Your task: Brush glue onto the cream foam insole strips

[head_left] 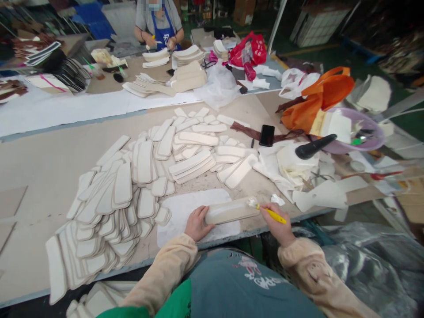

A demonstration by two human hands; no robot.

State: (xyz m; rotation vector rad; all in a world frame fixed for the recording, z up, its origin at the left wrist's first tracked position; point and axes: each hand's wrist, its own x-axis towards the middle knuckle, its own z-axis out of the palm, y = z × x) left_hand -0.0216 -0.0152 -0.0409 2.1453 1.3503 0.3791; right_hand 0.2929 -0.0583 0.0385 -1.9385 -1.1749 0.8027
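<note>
My left hand rests on the left end of a long cream strip piece, fingers pressed down on it. The strip lies on a white sheet at the table's front edge. My right hand is closed round a yellow-handled brush, whose white bristles touch the strip's right end. A small white scrap lies just beyond that hand.
Several cream strip pieces are spread in overlapping rows across the table. A black phone, an orange bag and a purple basin sit at the right. Another person in a blue apron works at the far table.
</note>
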